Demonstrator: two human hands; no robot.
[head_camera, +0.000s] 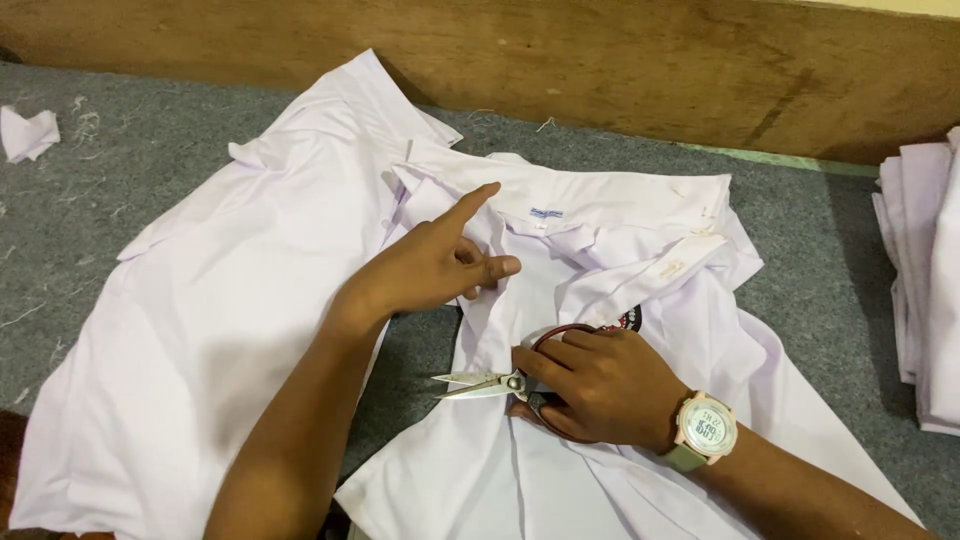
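two hands are showing — the left hand and the right hand, both belonging to the one person. one pair of scissors is lying in the right grip. one wristwatch is sitting on the right wrist. two white shirts are spreading over the grey surface — one shirt on the left, one collared shirt under the hands. one stack of folded white cloth is resting at the right edge, and one small white scrap is lying at the far left.
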